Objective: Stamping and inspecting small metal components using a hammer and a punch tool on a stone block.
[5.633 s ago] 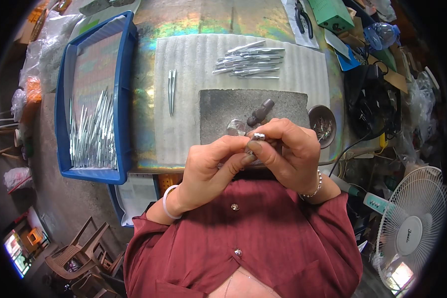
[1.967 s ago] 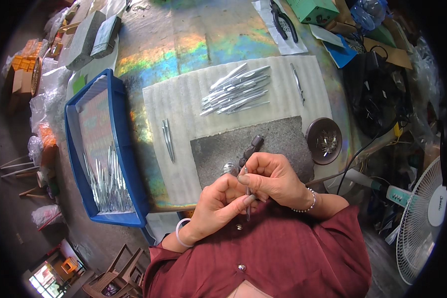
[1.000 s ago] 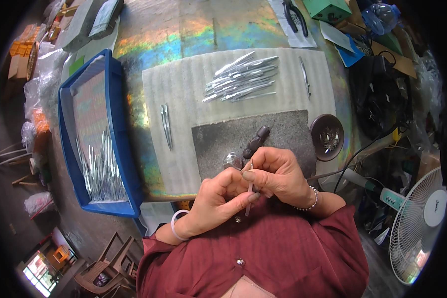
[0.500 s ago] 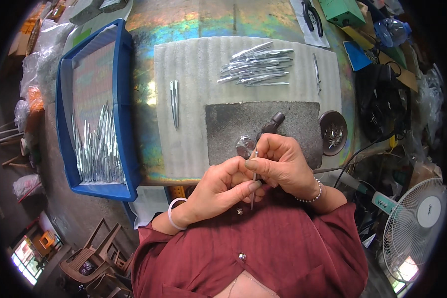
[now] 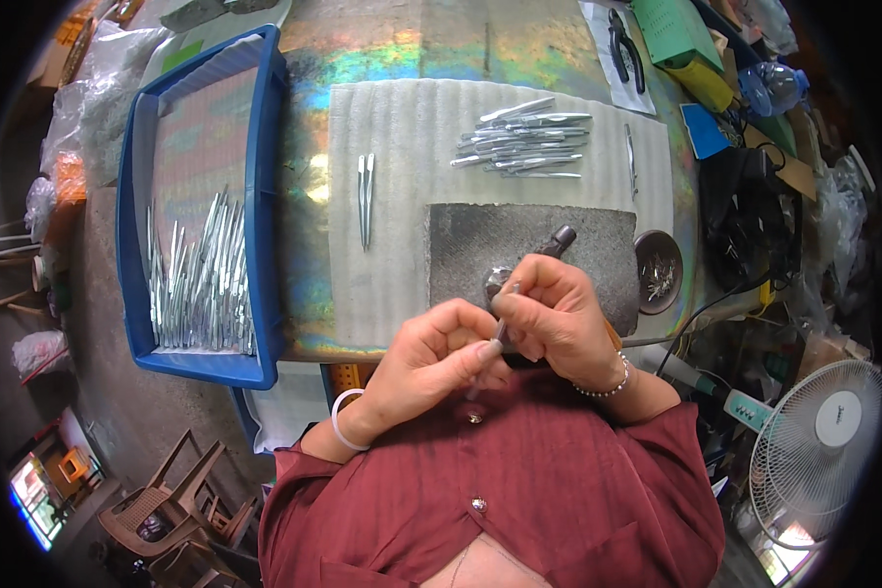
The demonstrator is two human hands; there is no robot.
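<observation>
The worktable (image 5: 304,304) extends under and beyond the gray slab (image 5: 465,240). A white foam sheet (image 5: 387,284) lies beneath the slab and projects past its left and far edges. A blue tray (image 5: 263,196) stands well to the left of the slab, with loose metal rods (image 5: 201,279) in its near half. The left hand (image 5: 441,358) is at the slab's near edge, thumb and forefinger pinched on a slim rod (image 5: 501,330). The right hand (image 5: 559,316) covers part of the slab's near edge; its thumb and forefinger are drawn together on the same rod. A rod pile (image 5: 524,140) lies beyond the slab. A hammer (image 5: 563,238) with a dark head rests on the slab, partly hidden by the right hand. A dark bowl (image 5: 647,253) holding small metal pieces sits just beside the slab's right edge. Pliers (image 5: 616,49) lie well beyond the slab's far right corner. A rod pair (image 5: 368,186) lies left of the slab. A thin tool (image 5: 630,162) lies near the slab's far right corner. The slim rod is at the slab's near edge, between both hands, partly hidden by the fingers.
</observation>
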